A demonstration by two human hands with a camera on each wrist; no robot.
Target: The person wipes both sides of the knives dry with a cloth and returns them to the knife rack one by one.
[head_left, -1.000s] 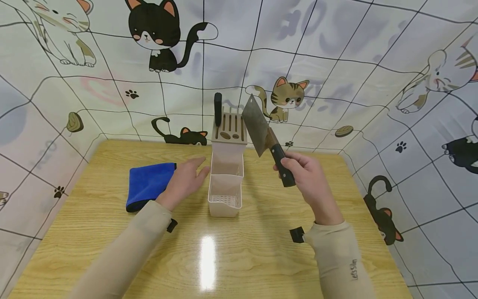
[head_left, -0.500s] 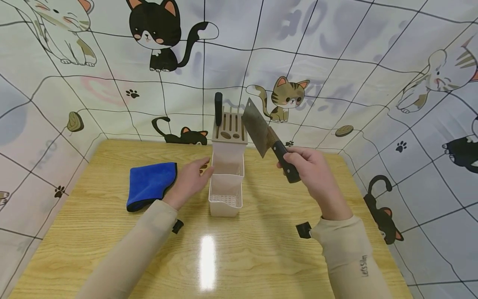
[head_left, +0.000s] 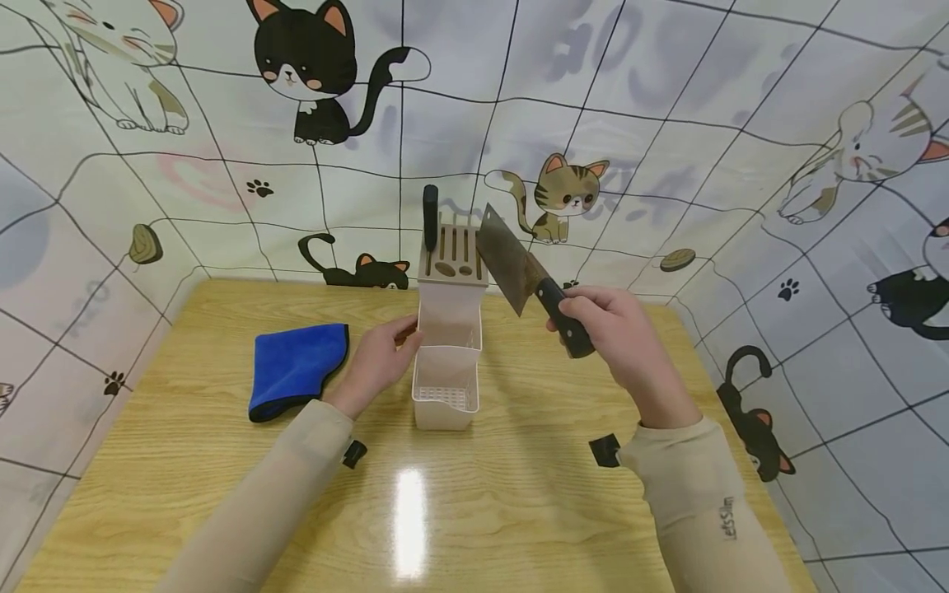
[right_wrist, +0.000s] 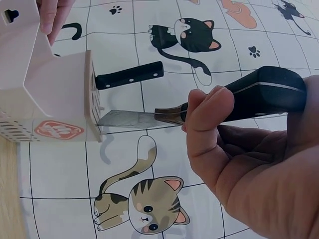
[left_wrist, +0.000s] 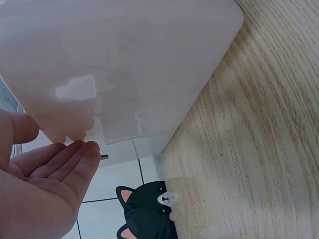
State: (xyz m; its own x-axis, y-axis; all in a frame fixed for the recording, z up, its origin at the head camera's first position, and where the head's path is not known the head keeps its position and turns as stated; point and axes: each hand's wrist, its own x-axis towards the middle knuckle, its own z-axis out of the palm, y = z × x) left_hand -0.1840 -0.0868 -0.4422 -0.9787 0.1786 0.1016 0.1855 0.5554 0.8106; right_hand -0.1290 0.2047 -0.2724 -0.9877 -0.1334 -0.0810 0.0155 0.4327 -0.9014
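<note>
A pale plastic knife holder (head_left: 445, 309) stands upright on the wooden table, with a slotted top and two stepped, open compartments in front. My left hand (head_left: 378, 358) is at its left side; in the left wrist view the fingertips (left_wrist: 87, 149) meet the glossy side wall and the thumb (left_wrist: 22, 128) lies across the wall's front edge. My right hand (head_left: 615, 325) grips the black handle of a cleaver (head_left: 507, 259), its blade tilted up and left. In the right wrist view the blade (right_wrist: 124, 118) overlaps the slotted top at its right edge.
A black-handled knife (head_left: 430, 216) stands in the holder's left slot. The folded blue cloth (head_left: 296, 366) lies left of my left hand. Cat-printed sheeting (head_left: 356, 189) surrounds the table (head_left: 504, 511) at the back and sides.
My left hand has moved right, from beside the holder to its side wall. The cleaver has shifted slightly down, and its blade now sits close at the slotted top's right edge.
</note>
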